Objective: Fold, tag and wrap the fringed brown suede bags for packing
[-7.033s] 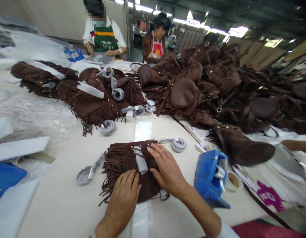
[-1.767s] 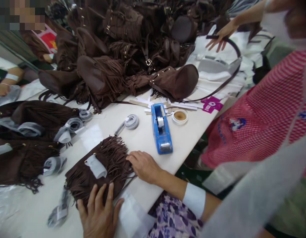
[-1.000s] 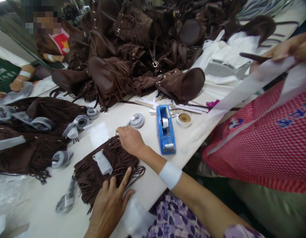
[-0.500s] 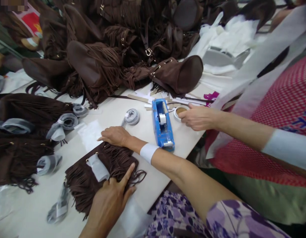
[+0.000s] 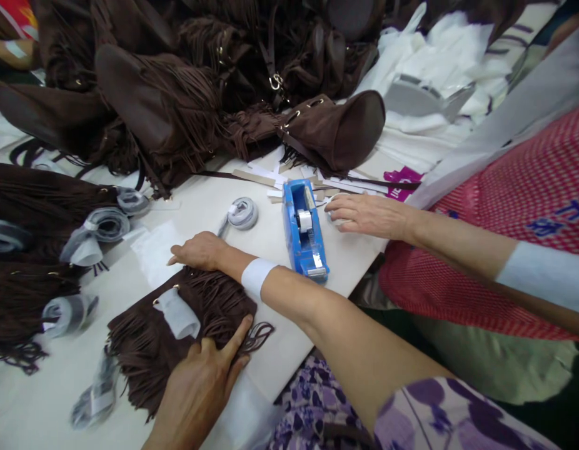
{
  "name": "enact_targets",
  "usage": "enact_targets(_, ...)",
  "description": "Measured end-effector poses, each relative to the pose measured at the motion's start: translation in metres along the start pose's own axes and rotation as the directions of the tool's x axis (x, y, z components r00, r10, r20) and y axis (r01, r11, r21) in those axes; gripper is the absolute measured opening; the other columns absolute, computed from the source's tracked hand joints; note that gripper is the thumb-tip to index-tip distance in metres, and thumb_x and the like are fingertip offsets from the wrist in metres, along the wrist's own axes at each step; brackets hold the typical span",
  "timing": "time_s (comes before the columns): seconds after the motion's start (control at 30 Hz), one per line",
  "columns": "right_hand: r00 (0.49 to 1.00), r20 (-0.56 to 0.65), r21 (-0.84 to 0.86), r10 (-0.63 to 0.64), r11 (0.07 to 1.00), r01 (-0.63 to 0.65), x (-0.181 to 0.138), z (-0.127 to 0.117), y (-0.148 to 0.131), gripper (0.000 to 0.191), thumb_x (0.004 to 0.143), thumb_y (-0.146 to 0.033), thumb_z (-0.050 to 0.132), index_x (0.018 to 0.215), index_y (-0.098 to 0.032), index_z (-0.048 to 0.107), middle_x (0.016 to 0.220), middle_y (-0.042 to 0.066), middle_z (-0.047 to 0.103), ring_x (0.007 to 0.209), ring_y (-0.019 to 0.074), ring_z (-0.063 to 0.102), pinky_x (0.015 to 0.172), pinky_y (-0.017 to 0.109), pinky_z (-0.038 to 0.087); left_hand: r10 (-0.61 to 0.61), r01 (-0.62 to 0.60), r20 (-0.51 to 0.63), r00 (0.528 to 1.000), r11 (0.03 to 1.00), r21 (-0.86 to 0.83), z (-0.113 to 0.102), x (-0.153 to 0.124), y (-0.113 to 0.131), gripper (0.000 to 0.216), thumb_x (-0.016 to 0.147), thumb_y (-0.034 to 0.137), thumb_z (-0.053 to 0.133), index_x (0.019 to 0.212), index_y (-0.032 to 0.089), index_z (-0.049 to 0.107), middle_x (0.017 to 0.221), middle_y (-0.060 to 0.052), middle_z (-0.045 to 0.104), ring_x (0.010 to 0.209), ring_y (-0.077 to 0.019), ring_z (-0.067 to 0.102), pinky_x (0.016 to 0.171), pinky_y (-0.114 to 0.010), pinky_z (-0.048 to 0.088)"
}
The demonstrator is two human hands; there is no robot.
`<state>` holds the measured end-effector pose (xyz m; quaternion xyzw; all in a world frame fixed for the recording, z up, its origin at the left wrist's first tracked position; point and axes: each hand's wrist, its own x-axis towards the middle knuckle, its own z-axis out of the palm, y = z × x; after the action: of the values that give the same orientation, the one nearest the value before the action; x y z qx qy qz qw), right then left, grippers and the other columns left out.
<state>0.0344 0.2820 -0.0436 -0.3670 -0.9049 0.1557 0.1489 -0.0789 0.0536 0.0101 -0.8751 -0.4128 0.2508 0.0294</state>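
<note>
A dark brown fringed bag point(image 5: 139, 334) lies flat on the table in front of me, with a pale wrapped roll point(image 5: 179, 314) on top of it. My left hand point(image 5: 200, 381) presses on the bag's near side, index finger and thumb stretched out and apart. At the bag's far edge is my right hand point(image 5: 200, 250), its fingers drawn together and bent over that edge; the fingertips are partly hidden. A thin white sheet point(image 5: 154, 250) lies just beyond these fingers. Loose cord ends point(image 5: 260, 336) stick out at the bag's right corner.
A blue tape dispenser point(image 5: 304, 231) stands right of a wrapped strap coil point(image 5: 243, 213). A co-worker's hand point(image 5: 369, 215) covers a tape roll. Brown bags point(image 5: 153, 103) pile up at the back; more wrapped coils point(image 5: 109, 224) lie left. The table edge point(image 5: 296, 369) runs diagonally near me.
The view has shifted slightly, so most things appear further left. My hands stay on the bag. The co-worker's hand now lies flatter over the tape roll.
</note>
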Motion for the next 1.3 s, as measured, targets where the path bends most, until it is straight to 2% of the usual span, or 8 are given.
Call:
enact_targets(0.23, 1.0, 0.018, 0.015, -0.003, 1.0, 0.002, 0.009, 0.003, -0.004, 0.035, 0.103, -0.043, 0.037, 0.109, -0.016, 0.058, 0.103, 0.013, 0.073, 0.099, 0.0274, 0.069, 0.079, 0.04, 0.052, 0.007, -0.006, 0.015, 1.0, 1.0, -0.029, -0.001, 0.001, -0.002, 0.059, 0.1, 0.046, 0.03, 0.152, 0.043, 0.002, 0.078, -0.004, 0.052, 0.072, -0.0238, 0.063, 0.059, -0.03, 0.048)
enact_targets(0.4, 0.991, -0.076, -0.043, 0.109, 0.993, -0.113, -0.014, -0.02, -0.022, 0.035, 0.103, -0.042, 0.036, 0.11, -0.014, 0.057, 0.104, 0.014, 0.071, 0.099, 0.0266, 0.066, 0.083, 0.041, 0.05, 0.015, -0.016, -0.024, 1.0, 0.998, -0.056, -0.005, 0.001, -0.003, 0.06, 0.1, 0.045, 0.032, 0.153, 0.04, 0.003, 0.08, -0.004, 0.055, 0.071, -0.0228, 0.064, 0.063, -0.031, 0.049)
enact_targets(0.53, 0.862, -0.311, 0.134, 0.401, 0.916, -0.378, -0.085, -0.034, -0.047, 0.027, 0.104, -0.031, 0.033, 0.117, -0.018, 0.053, 0.121, 0.013, 0.062, 0.116, 0.0245, 0.055, 0.097, 0.04, 0.043, 0.013, -0.016, -0.059, 0.998, 0.999, -0.052, -0.005, 0.0, -0.004, 0.061, 0.099, 0.046, 0.032, 0.153, 0.039, 0.004, 0.079, -0.004, 0.056, 0.071, -0.0226, 0.065, 0.063, -0.031, 0.048)
enact_targets(0.63, 0.779, -0.222, 0.281, 0.587, 0.803, -0.526, -0.148, -0.028, -0.065, 0.022, 0.1, -0.02, 0.038, 0.114, -0.017, 0.054, 0.111, 0.01, 0.064, 0.107, 0.0221, 0.058, 0.092, 0.035, 0.046, 0.023, -0.027, -0.07, 0.997, 0.998, -0.049, -0.004, -0.001, -0.004, 0.063, 0.099, 0.047, 0.034, 0.153, 0.038, 0.004, 0.078, -0.003, 0.056, 0.069, -0.0217, 0.064, 0.061, -0.029, 0.047)
enact_targets(0.77, 0.805, -0.131, 0.341, 0.578, 0.789, -0.511, -0.193, -0.014, -0.082, 0.028, 0.092, -0.023, 0.054, 0.12, -0.019, 0.055, 0.116, 0.006, 0.063, 0.104, 0.0185, 0.061, 0.088, 0.029, 0.049, 0.024, -0.026, -0.078, 0.997, 0.999, -0.026, -0.003, -0.003, -0.005, 0.064, 0.099, 0.047, 0.036, 0.154, 0.036, 0.005, 0.079, -0.004, 0.057, 0.069, -0.0216, 0.064, 0.06, -0.028, 0.046)
enact_targets(0.9, 0.827, -0.024, 0.397, 0.562, 0.765, -0.508, -0.195, -0.014, -0.087, 0.04, 0.09, -0.024, 0.057, 0.13, -0.02, 0.051, 0.13, 0.008, 0.057, 0.112, 0.0196, 0.06, 0.092, 0.03, 0.048, 0.015, -0.014, -0.102, 0.995, 1.0, 0.003, -0.002, -0.004, -0.004, 0.067, 0.098, 0.047, 0.037, 0.154, 0.034, 0.002, 0.08, -0.004, 0.057, 0.069, -0.0217, 0.064, 0.06, -0.028, 0.047)
enact_targets(1.17, 0.826, 0.081, 0.39, 0.558, 0.745, -0.541, -0.184, -0.021, -0.086, 0.03, 0.092, -0.027, 0.053, 0.121, -0.018, 0.056, 0.119, 0.01, 0.066, 0.107, 0.023, 0.063, 0.088, 0.032, 0.048, 0.033, -0.023, -0.152, 0.988, 0.998, 0.066, 0.006, -0.003, -0.004, 0.066, 0.099, 0.047, 0.033, 0.154, 0.032, 0.0, 0.076, -0.003, 0.053, 0.066, -0.0205, 0.061, 0.059, -0.028, 0.045)
enact_targets(1.3, 0.785, 0.107, 0.378, 0.611, 0.705, -0.6, -0.182, -0.023, -0.09, 0.031, 0.09, -0.024, 0.051, 0.12, -0.019, 0.05, 0.111, 0.008, 0.069, 0.103, 0.0216, 0.065, 0.084, 0.031, 0.047, -0.024, 0.038, -0.166, 0.986, 0.996, 0.085, 0.007, -0.003, -0.003, 0.073, 0.098, 0.052, 0.029, 0.155, 0.016, 0.0, 0.074, -0.003, 0.052, 0.065, -0.0201, 0.059, 0.056, -0.028, 0.043)
